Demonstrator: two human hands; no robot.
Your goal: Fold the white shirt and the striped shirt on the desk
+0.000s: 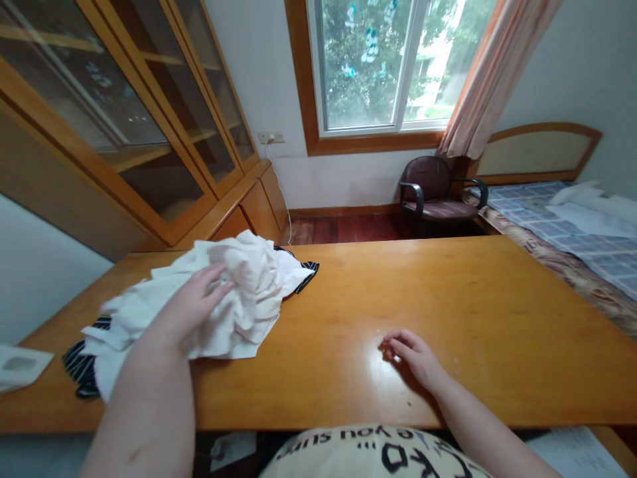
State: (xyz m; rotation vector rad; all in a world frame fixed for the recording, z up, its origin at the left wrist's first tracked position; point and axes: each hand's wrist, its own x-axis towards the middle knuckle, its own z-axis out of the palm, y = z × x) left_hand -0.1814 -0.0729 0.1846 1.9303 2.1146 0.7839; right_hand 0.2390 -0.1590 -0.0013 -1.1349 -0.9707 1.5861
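Observation:
A crumpled pile of white cloth [239, 292] with black striped trim lies on the left part of a wooden table [448, 312]. My left hand [192, 309] rests on top of the pile, fingers stretched and slightly spread over the fabric. My right hand [413, 355] lies on the bare tabletop near the front edge, fingers loosely curled and touching the wood, nothing visible in them.
A wooden glass-door cabinet [149, 119] lines the left wall. A dark armchair [438, 192] stands under the window, and a bed [572, 232] is at the right. A white object [20, 365] sits at the table's left edge.

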